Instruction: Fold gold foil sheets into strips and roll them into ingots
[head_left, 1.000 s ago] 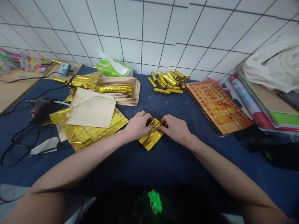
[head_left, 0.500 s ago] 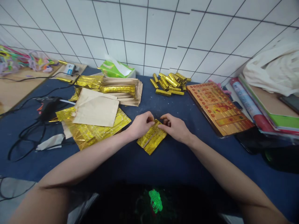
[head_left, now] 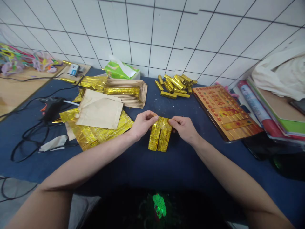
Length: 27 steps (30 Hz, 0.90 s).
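Observation:
A folded sheet of gold foil paper (head_left: 164,136) is held up in front of me, its two side flaps meeting along a seam down the middle. Its top left corner is pinched by my left hand (head_left: 144,125), thumb on the near face. On the opposite top corner my right hand (head_left: 184,128) grips with thumb and fingers closed. Larger gold foil sheets (head_left: 95,136) lie left of my left hand, under a plain tan paper sheet (head_left: 100,109). Beyond my hands is a heap of small rolled gold paper tubes (head_left: 175,85).
A stack of tan paper (head_left: 143,95) lies before a green tissue pack (head_left: 121,70). A black glue gun (head_left: 51,109) with its cord rests at left. An orange printed box (head_left: 228,111) is on the right, by a cylinder (head_left: 259,106) and books. A tiled wall stands behind.
The folded gold paper has turned from a slant to nearly upright. My hands have shifted to its two top corners, and the right hand now pinches it. The view has moved slightly.

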Available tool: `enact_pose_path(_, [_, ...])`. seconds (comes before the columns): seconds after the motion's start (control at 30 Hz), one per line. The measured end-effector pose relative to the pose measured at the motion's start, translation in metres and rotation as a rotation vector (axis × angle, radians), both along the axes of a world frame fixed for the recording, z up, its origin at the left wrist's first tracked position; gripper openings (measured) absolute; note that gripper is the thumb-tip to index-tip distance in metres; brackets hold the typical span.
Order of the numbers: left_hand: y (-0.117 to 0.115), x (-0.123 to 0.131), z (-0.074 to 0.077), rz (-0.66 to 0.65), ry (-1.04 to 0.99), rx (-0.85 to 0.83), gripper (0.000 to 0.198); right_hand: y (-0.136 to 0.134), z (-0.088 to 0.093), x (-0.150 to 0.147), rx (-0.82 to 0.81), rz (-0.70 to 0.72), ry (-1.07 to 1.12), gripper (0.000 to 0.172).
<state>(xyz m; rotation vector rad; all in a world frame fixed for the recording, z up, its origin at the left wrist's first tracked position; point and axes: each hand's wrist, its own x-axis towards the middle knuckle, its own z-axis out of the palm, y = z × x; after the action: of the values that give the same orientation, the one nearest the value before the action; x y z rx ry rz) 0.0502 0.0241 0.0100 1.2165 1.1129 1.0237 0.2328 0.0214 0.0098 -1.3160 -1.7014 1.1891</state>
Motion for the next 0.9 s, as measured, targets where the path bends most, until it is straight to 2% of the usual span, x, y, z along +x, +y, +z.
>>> enact_pose_path(0.1, [-0.001,0.0,0.001,-0.018,0.014,0.053,0.021,-0.002,-0.002,-0.001,0.018,0.023,0.006,0.036])
enact_pose_path(0.27, [-0.002,0.0,-0.001,0.055,0.058,0.135,0.023,-0.005,-0.006,-0.008,-0.074,-0.077,0.135,0.04])
enact_pose_path(0.4, [-0.001,0.0,-0.005,0.105,0.131,0.173,0.021,-0.006,-0.005,-0.009,-0.055,-0.067,0.053,0.037])
enact_pose_path(0.6, [0.005,-0.002,-0.012,0.113,0.24,0.176,0.02,-0.004,-0.01,-0.012,0.007,-0.126,-0.074,0.039])
enact_pose_path(0.73, [0.01,-0.006,-0.014,0.09,0.497,0.25,0.012,-0.001,-0.014,-0.018,0.129,-0.198,-0.305,0.04])
enact_pose_path(0.9, [0.01,-0.01,-0.016,-0.04,1.0,0.47,0.01,-0.002,-0.017,-0.024,0.26,-0.206,-0.749,0.024])
